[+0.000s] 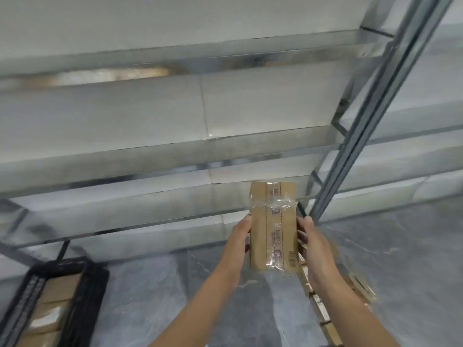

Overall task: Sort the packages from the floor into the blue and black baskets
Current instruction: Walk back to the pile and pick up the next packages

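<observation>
Metal shelving (175, 151) spans the background above a grey floor (155, 296). Lower left, the black basket (86, 291) holds brown packages (57, 291). Centre, a taped cardboard package (273, 226) is held upright in the air, with the left hand (240, 236) and right hand (313, 246) each gripping a long edge. It appears light and stiff, though blur limits certainty. The tape looks slick, so the bare cardboard edges are the better hold.

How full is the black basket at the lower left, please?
Not empty: several brown packages lie in a row inside the black basket; its near end is cropped.
</observation>
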`<action>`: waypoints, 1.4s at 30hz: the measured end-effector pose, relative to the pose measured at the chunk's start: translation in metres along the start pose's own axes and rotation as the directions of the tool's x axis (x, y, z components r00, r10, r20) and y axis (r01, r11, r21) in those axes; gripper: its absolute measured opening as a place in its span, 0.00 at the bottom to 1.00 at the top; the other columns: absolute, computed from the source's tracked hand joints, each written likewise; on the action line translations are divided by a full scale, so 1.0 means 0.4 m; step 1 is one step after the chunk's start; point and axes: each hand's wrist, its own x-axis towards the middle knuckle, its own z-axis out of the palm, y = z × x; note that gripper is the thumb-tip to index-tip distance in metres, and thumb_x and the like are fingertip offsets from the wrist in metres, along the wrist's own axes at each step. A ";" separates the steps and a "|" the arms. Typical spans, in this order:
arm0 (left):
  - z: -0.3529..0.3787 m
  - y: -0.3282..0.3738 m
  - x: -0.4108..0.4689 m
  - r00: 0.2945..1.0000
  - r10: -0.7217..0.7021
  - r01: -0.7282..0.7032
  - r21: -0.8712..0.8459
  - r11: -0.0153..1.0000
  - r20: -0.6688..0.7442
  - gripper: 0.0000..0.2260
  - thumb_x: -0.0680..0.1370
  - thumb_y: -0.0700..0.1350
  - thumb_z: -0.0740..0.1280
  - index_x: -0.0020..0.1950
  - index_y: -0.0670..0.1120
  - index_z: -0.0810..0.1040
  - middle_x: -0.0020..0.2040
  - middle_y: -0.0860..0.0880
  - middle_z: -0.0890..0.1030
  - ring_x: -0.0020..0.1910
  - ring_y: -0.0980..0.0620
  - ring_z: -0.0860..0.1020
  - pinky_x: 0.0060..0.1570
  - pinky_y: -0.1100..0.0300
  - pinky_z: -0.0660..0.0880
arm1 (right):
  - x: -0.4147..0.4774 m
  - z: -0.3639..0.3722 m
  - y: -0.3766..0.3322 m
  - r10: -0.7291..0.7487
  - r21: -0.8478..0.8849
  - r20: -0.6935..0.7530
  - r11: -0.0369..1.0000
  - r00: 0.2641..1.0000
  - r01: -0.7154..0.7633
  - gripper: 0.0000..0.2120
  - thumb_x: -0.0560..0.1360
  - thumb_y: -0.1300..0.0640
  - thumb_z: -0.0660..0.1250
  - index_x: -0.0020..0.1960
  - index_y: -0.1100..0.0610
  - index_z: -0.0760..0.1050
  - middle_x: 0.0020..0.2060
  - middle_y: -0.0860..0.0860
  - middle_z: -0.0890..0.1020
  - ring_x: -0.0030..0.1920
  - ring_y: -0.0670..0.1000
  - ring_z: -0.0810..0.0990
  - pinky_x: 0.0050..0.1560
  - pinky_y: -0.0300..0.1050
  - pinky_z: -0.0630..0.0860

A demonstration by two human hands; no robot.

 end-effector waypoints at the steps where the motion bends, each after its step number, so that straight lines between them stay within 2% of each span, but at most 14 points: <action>1: -0.021 0.002 -0.009 0.999 0.019 -0.019 0.003 1.000 -0.049 0.17 0.85 0.64 0.55 0.60 0.67 0.83 0.64 0.60 0.82 0.66 0.60 0.77 0.67 0.54 0.73 | 0.010 0.024 -0.004 -0.004 -0.013 0.055 1.000 0.998 0.004 0.18 0.87 0.44 0.53 0.53 0.43 0.81 0.46 0.43 0.87 0.54 0.43 0.81 0.57 0.47 0.76; 3: -0.062 0.000 -0.035 0.986 0.037 -0.039 -0.009 0.999 -0.165 0.17 0.85 0.65 0.54 0.59 0.68 0.82 0.66 0.59 0.81 0.67 0.59 0.77 0.71 0.48 0.71 | 0.023 0.072 -0.007 -0.005 -0.058 0.165 0.998 0.986 0.015 0.19 0.88 0.45 0.52 0.53 0.43 0.81 0.44 0.41 0.87 0.53 0.42 0.82 0.55 0.45 0.76; 5: -0.097 -0.002 -0.064 0.960 0.031 -0.044 -0.040 0.998 -0.278 0.18 0.84 0.66 0.55 0.61 0.67 0.82 0.66 0.58 0.81 0.67 0.57 0.77 0.72 0.47 0.71 | 0.026 0.119 -0.010 0.000 -0.100 0.258 0.995 0.966 0.027 0.19 0.88 0.44 0.51 0.53 0.43 0.81 0.47 0.41 0.86 0.55 0.43 0.81 0.59 0.48 0.75; 7: -0.126 -0.006 -0.103 0.934 0.033 -0.055 -0.051 0.997 -0.356 0.18 0.84 0.66 0.55 0.63 0.65 0.82 0.66 0.58 0.81 0.67 0.57 0.76 0.70 0.51 0.71 | 0.023 0.163 -0.008 0.018 -0.138 0.342 0.990 0.940 0.031 0.18 0.88 0.44 0.52 0.54 0.43 0.81 0.53 0.43 0.84 0.56 0.45 0.80 0.62 0.52 0.73; 10: -0.165 -0.018 -0.173 0.885 0.032 -0.088 -0.099 0.991 -0.465 0.17 0.86 0.62 0.55 0.64 0.64 0.82 0.65 0.58 0.81 0.66 0.59 0.77 0.62 0.57 0.74 | 0.004 0.224 -0.001 0.049 -0.175 0.459 0.984 0.887 0.037 0.18 0.88 0.44 0.51 0.56 0.43 0.80 0.56 0.43 0.84 0.57 0.44 0.80 0.61 0.51 0.73; 16: -0.252 -0.090 -0.318 0.762 0.009 -0.147 -0.159 0.976 -0.648 0.23 0.80 0.69 0.58 0.69 0.60 0.79 0.68 0.57 0.79 0.68 0.59 0.76 0.68 0.51 0.72 | -0.113 0.344 0.036 0.090 -0.269 0.647 0.956 0.757 0.116 0.22 0.88 0.42 0.49 0.57 0.43 0.82 0.52 0.44 0.86 0.54 0.45 0.82 0.47 0.45 0.74; 19: -0.307 -0.129 -0.396 0.691 -0.027 -0.176 -0.204 0.963 -0.722 0.26 0.78 0.71 0.58 0.70 0.61 0.78 0.68 0.59 0.80 0.69 0.59 0.74 0.72 0.48 0.69 | -0.178 0.413 0.063 0.124 -0.312 0.713 0.937 0.690 0.155 0.23 0.88 0.43 0.50 0.55 0.46 0.84 0.48 0.44 0.88 0.54 0.46 0.83 0.52 0.49 0.75; 21: -0.352 -0.152 -0.451 0.645 -0.054 -0.192 -0.230 0.954 -0.762 0.23 0.81 0.69 0.57 0.70 0.61 0.79 0.67 0.59 0.80 0.69 0.60 0.75 0.72 0.48 0.70 | -0.221 0.470 0.085 0.154 -0.344 0.748 0.922 0.646 0.179 0.23 0.88 0.43 0.50 0.54 0.47 0.84 0.46 0.43 0.88 0.53 0.46 0.83 0.55 0.50 0.74; 23: -0.397 -0.172 -0.505 0.605 -0.077 -0.210 -0.252 0.945 -0.792 0.20 0.84 0.65 0.56 0.70 0.62 0.79 0.67 0.59 0.80 0.68 0.60 0.75 0.72 0.48 0.70 | -0.265 0.531 0.110 0.198 -0.370 0.777 0.912 0.597 0.178 0.24 0.88 0.44 0.49 0.54 0.47 0.83 0.44 0.42 0.88 0.52 0.46 0.83 0.52 0.48 0.74; 29: -0.555 -0.251 -0.665 0.471 -0.172 -0.278 -0.331 0.902 -0.865 0.18 0.85 0.63 0.57 0.68 0.60 0.79 0.68 0.56 0.79 0.68 0.58 0.74 0.73 0.47 0.68 | -0.425 0.720 0.215 0.311 -0.451 0.824 0.866 0.474 0.216 0.21 0.87 0.41 0.51 0.54 0.42 0.83 0.47 0.41 0.87 0.54 0.43 0.81 0.54 0.48 0.72; 32: -0.631 -0.287 -0.744 0.435 -0.202 -0.304 -0.354 0.885 -0.878 0.17 0.86 0.61 0.56 0.68 0.62 0.78 0.68 0.58 0.79 0.69 0.59 0.73 0.73 0.47 0.68 | -0.507 0.813 0.261 0.354 -0.488 0.828 0.837 0.436 0.247 0.20 0.87 0.41 0.50 0.55 0.42 0.82 0.49 0.41 0.85 0.53 0.43 0.79 0.54 0.49 0.72; 35: -0.694 -0.319 -0.810 0.390 -0.223 -0.317 -0.358 0.878 -0.893 0.15 0.86 0.60 0.55 0.66 0.64 0.78 0.67 0.58 0.78 0.69 0.59 0.73 0.71 0.48 0.69 | -0.579 0.890 0.305 0.371 -0.497 0.846 0.809 0.382 0.314 0.20 0.87 0.41 0.50 0.56 0.41 0.81 0.51 0.42 0.84 0.54 0.42 0.78 0.60 0.53 0.70; 40: -0.819 -0.384 -0.910 0.327 -0.285 -0.323 -0.390 0.862 -0.901 0.15 0.86 0.61 0.55 0.63 0.65 0.80 0.68 0.56 0.78 0.69 0.58 0.74 0.72 0.46 0.69 | -0.697 1.018 0.391 0.429 -0.535 0.838 0.766 0.337 0.355 0.20 0.87 0.42 0.53 0.58 0.47 0.83 0.52 0.46 0.86 0.56 0.45 0.80 0.59 0.53 0.71; 42: -0.859 -0.397 -0.942 0.308 -0.303 -0.324 -0.399 0.858 -0.902 0.15 0.86 0.60 0.54 0.61 0.65 0.80 0.66 0.56 0.79 0.68 0.58 0.74 0.72 0.46 0.69 | -0.730 1.064 0.419 0.458 -0.552 0.831 0.744 0.315 0.376 0.20 0.87 0.41 0.54 0.60 0.48 0.83 0.54 0.47 0.86 0.59 0.48 0.80 0.64 0.55 0.72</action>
